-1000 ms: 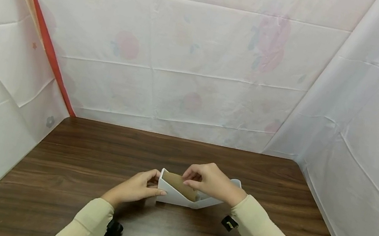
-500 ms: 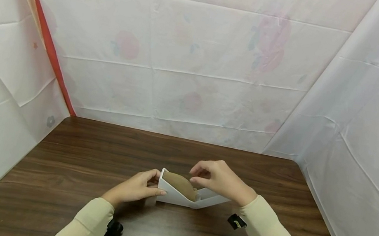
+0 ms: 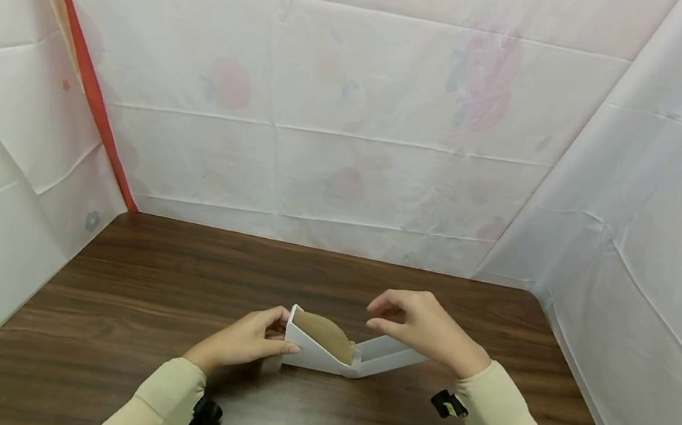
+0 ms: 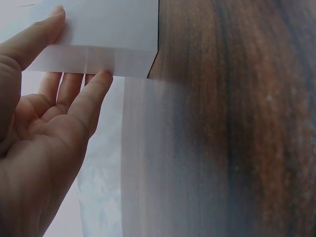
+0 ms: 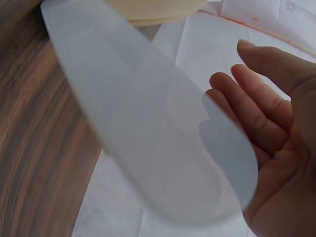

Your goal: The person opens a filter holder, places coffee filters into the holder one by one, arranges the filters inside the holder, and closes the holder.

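A white box (image 3: 311, 358) stands on the table with its hinged lid (image 3: 392, 359) swung out to the right. Inside it sit brown paper sheets with a rounded edge (image 3: 321, 331), which look like coffee filters. My left hand (image 3: 247, 342) grips the box's left end, thumb on the near side and fingers at the end face (image 4: 89, 57). Above the lid's far end hovers my right hand (image 3: 426, 326), its fingers loosely bent and holding nothing. In the right wrist view the lid (image 5: 148, 113) hides part of that hand.
The dark wood-grain table (image 3: 168, 274) spreads around the box. White patterned cloth (image 3: 360, 95) hangs behind and on both sides. A red strip (image 3: 89, 76) runs down the left corner. Each wrist carries a small black camera (image 3: 207, 416).
My right hand has let go of the brown papers and moved right, away from the box's opening, uncovering their rounded top. The left hand and the box have stayed in place.
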`<state>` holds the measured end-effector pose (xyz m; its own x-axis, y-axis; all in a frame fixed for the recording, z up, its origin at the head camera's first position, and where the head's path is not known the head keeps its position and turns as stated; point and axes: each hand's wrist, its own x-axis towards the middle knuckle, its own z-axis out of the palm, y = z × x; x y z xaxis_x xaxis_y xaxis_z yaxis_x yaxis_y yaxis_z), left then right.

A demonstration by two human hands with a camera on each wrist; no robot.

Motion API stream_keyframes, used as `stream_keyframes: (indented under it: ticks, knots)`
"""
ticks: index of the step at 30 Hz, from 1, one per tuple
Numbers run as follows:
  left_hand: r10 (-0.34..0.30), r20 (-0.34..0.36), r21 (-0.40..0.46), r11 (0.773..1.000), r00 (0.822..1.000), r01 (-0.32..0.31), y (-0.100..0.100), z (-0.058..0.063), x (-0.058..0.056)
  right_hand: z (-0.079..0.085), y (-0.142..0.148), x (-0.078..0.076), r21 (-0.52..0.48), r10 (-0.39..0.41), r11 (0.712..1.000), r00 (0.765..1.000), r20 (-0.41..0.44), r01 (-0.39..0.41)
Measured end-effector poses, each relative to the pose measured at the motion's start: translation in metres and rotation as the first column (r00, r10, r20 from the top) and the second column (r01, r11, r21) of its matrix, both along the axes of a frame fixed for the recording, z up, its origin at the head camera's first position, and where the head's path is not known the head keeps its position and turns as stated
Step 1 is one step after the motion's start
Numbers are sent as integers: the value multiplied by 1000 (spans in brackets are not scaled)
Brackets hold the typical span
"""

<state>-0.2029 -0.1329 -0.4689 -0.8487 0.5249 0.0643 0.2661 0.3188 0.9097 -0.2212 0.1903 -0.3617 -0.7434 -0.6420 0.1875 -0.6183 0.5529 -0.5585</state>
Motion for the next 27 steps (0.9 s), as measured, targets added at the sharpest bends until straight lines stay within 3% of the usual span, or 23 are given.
stream_keyframes:
  ticks: [11, 27]
  knots:
    - [-13, 15, 26, 1000, 1000, 13, 1, 3, 1, 4, 31, 5, 7, -100, 995, 995, -7, 100]
    - [-8, 17, 21, 1000, 1000, 8, 0, 4, 1, 2, 58, 13, 11, -164, 986, 986, 16, 163]
